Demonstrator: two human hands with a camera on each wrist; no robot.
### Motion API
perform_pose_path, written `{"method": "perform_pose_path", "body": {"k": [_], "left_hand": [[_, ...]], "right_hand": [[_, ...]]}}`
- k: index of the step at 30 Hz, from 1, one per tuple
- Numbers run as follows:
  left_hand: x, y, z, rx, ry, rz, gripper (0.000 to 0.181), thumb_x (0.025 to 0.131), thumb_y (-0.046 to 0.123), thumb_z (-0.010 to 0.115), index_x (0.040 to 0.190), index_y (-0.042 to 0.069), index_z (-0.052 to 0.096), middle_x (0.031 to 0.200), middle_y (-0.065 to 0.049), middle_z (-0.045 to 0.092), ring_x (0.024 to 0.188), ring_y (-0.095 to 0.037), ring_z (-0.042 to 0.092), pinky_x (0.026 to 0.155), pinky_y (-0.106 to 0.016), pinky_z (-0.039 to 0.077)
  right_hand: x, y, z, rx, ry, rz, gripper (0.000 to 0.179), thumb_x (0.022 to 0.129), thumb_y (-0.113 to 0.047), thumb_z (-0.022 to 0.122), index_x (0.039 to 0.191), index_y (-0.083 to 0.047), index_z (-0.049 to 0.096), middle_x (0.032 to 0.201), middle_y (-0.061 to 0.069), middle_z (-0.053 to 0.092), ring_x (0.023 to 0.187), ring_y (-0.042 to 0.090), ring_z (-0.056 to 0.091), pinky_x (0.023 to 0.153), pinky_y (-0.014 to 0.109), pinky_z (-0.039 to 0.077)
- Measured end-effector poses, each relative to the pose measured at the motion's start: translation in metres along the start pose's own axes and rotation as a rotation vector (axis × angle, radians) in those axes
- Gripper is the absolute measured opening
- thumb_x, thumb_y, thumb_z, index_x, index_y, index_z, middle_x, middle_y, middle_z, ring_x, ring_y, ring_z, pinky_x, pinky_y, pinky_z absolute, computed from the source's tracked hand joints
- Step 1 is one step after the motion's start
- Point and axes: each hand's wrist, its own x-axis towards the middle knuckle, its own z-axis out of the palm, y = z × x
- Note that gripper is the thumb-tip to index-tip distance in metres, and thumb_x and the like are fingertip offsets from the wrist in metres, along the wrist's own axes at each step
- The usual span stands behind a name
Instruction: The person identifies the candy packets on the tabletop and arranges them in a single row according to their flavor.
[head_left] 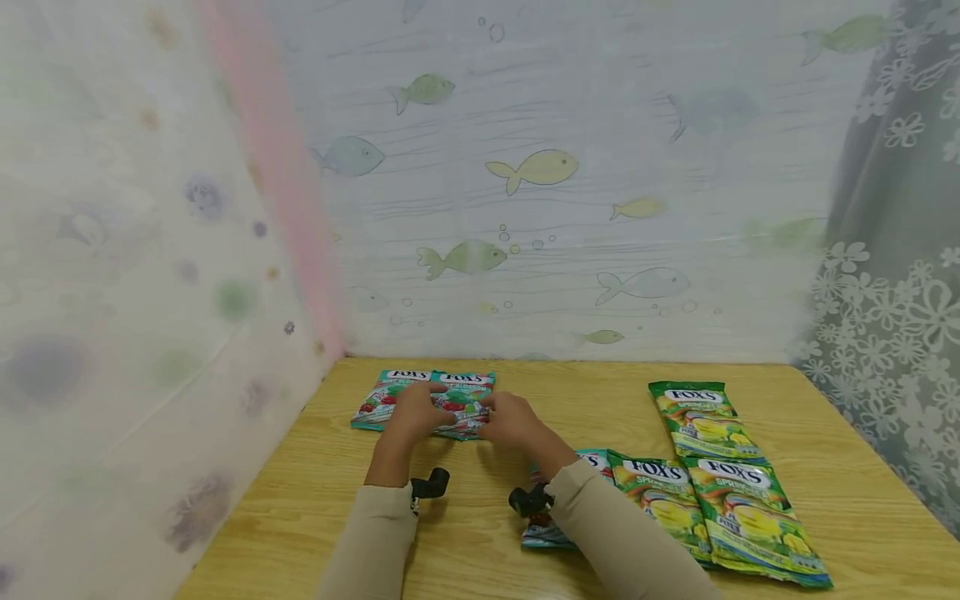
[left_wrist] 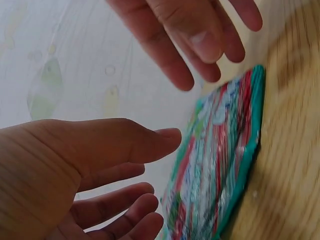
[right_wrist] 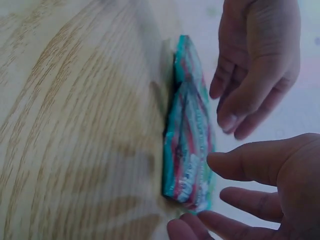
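Two teal and red candy bags marked FOX'S lie side by side at the far left of the table, a left bag and a right bag. My left hand hovers over them, thumb and fingers spread apart, covering part of the left bag. Beside the right bag's edge is my right hand, its fingers loosely bent. In the left wrist view both hands appear above the bag, holding nothing. The right wrist view has my right hand close to the bag; contact is unclear.
Green and yellow FOX'S bags lie on the right: one at the back, two in front. Another teal bag is partly hidden beneath my right forearm. A fish-patterned curtain stands behind the wooden table.
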Motion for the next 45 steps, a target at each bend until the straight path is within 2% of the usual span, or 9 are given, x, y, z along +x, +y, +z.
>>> {"method": "perform_pose_path", "body": {"k": [4, 11, 19, 25, 29, 33, 37, 41, 45], "left_hand": [[-0.005, 0.014, 0.004, 0.016, -0.017, 0.029, 0.061, 0.086, 0.019, 0.085, 0.142, 0.008, 0.064, 0.129, -0.018, 0.068, 0.112, -0.034, 0.066, 0.077, -0.043, 0.059], [-0.019, 0.036, 0.004, -0.004, 0.001, 0.072, 0.057, 0.087, 0.017, 0.084, 0.140, 0.008, 0.065, 0.137, -0.018, 0.064, 0.123, -0.037, 0.063, 0.083, -0.047, 0.060], [-0.026, 0.053, 0.009, -0.016, -0.029, 0.102, 0.057, 0.088, 0.021, 0.084, 0.141, 0.010, 0.064, 0.139, -0.020, 0.062, 0.120, -0.038, 0.064, 0.078, -0.045, 0.060], [-0.029, 0.064, 0.017, -0.026, -0.065, 0.139, 0.060, 0.088, 0.021, 0.085, 0.143, 0.011, 0.062, 0.139, -0.021, 0.061, 0.121, -0.039, 0.064, 0.080, -0.047, 0.060], [-0.035, 0.073, 0.021, -0.058, -0.098, 0.165, 0.060, 0.089, 0.021, 0.083, 0.144, 0.012, 0.061, 0.137, -0.020, 0.063, 0.119, -0.037, 0.065, 0.079, -0.045, 0.060], [-0.040, 0.079, 0.031, -0.054, -0.127, 0.214, 0.057, 0.091, 0.022, 0.082, 0.144, 0.014, 0.061, 0.141, -0.014, 0.061, 0.121, -0.033, 0.065, 0.082, -0.045, 0.061], [-0.048, 0.082, 0.044, -0.040, -0.185, 0.274, 0.056, 0.092, 0.023, 0.080, 0.143, 0.013, 0.061, 0.145, -0.013, 0.059, 0.122, -0.033, 0.066, 0.085, -0.046, 0.061], [-0.056, 0.084, 0.055, -0.063, -0.231, 0.290, 0.056, 0.093, 0.026, 0.080, 0.144, 0.013, 0.060, 0.146, -0.014, 0.058, 0.122, -0.033, 0.066, 0.085, -0.045, 0.061], [-0.066, 0.086, 0.062, -0.092, -0.242, 0.284, 0.058, 0.091, 0.029, 0.082, 0.144, 0.015, 0.061, 0.146, -0.011, 0.058, 0.116, -0.027, 0.067, 0.081, -0.038, 0.061]], "right_hand": [[-0.012, -0.003, -0.008, 0.007, -0.019, -0.018, 0.053, 0.096, -0.017, 0.074, 0.144, 0.000, 0.059, 0.142, 0.023, 0.060, 0.128, 0.041, 0.059, 0.096, 0.054, 0.056], [-0.033, -0.008, -0.022, 0.016, -0.027, -0.056, 0.052, 0.097, -0.019, 0.073, 0.143, 0.000, 0.059, 0.142, 0.021, 0.060, 0.126, 0.040, 0.061, 0.095, 0.052, 0.057], [-0.058, 0.001, -0.039, 0.111, 0.030, -0.053, 0.050, 0.097, -0.018, 0.073, 0.145, -0.009, 0.060, 0.146, 0.014, 0.060, 0.128, 0.040, 0.061, 0.094, 0.048, 0.058], [-0.075, 0.007, -0.054, 0.079, 0.077, -0.070, 0.049, 0.097, -0.019, 0.075, 0.144, -0.014, 0.061, 0.145, 0.013, 0.061, 0.128, 0.037, 0.062, 0.095, 0.049, 0.058], [-0.085, 0.014, -0.062, 0.033, 0.083, -0.117, 0.051, 0.097, -0.022, 0.075, 0.145, -0.015, 0.059, 0.145, 0.013, 0.060, 0.127, 0.035, 0.063, 0.096, 0.050, 0.057], [-0.096, 0.022, -0.070, 0.008, 0.078, -0.152, 0.054, 0.098, -0.026, 0.074, 0.147, -0.016, 0.057, 0.147, 0.011, 0.059, 0.127, 0.033, 0.063, 0.096, 0.049, 0.058], [-0.109, 0.031, -0.080, -0.023, 0.082, -0.159, 0.055, 0.097, -0.029, 0.075, 0.147, -0.017, 0.057, 0.146, 0.010, 0.060, 0.126, 0.032, 0.064, 0.095, 0.050, 0.058], [-0.124, 0.039, -0.091, -0.053, 0.087, -0.159, 0.055, 0.097, -0.032, 0.075, 0.146, -0.016, 0.058, 0.145, 0.011, 0.060, 0.122, 0.032, 0.066, 0.094, 0.051, 0.058], [-0.136, 0.045, -0.099, -0.038, 0.064, -0.162, 0.055, 0.097, -0.034, 0.075, 0.145, -0.013, 0.059, 0.144, 0.015, 0.060, 0.110, 0.027, 0.071, 0.080, 0.037, 0.061]]}}
